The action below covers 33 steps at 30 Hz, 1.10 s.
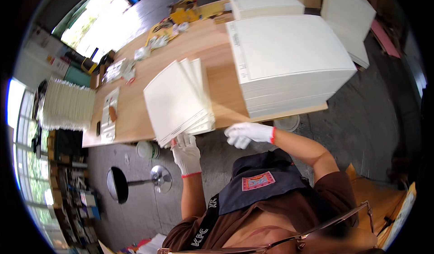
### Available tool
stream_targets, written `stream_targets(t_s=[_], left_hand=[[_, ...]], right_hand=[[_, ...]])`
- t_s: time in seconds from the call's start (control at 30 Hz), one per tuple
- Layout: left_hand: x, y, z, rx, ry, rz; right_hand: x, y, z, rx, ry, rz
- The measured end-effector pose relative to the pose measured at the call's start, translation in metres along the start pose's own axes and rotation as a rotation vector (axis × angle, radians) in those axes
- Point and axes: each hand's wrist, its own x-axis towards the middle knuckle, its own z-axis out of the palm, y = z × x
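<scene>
Both my hands wear white knitted gloves with red cuffs. At the near edge of the wooden table, my left hand (186, 153) has its fingers closed at the lower edge of a fanned stack of white paper sheets (174, 98). The top sheets are turned askew over the others, and their near corner juts past the table edge. My right hand (249, 132) is just off the table edge, right of these sheets, fingers loosely bent and apart, with nothing visible in it. A tall stack of large white sheets (289, 50) stands beyond it on the table.
The wooden table (221, 82) also bears another white stack (266, 3) behind, and plastic bags (121, 71) and yellow packaging (185, 14) along its far left side. A bundled pile (68, 104) stands at the left end. On the floor are a round stool (118, 185) and a bucket (148, 150).
</scene>
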Motion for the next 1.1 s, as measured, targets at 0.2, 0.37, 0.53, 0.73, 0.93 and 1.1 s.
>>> stream_targets(t_s=[0.2,0.37,0.53,0.73,0.93,1.1], left_hand=[[-0.039,-0.074,0.167,0.882,-1.038,0.491],[-0.031,-0.169,0.302,1.331,-1.380,0.884],[-0.007,-0.272,0.382,1.684,-1.570,0.638],[0.010,-0.309,0.386,1.804,-1.551,0.404],[0.013,-0.318,0.373,1.675,-1.664,0.640],[0.007,-0.324,0.373,1.491,-1.648,0.269]], right_hand=[[-0.176,-0.039,-0.060,-0.309,0.299,-0.292],[-0.283,-0.088,-0.120,-0.312,1.260,-0.857],[-0.307,-0.096,-0.169,-0.879,1.662,-0.285],[-0.303,-0.108,-0.178,-1.443,1.641,-0.323],[-0.306,-0.142,-0.183,-1.521,1.474,-0.475],[-0.288,-0.143,-0.186,-0.808,1.422,-0.433]])
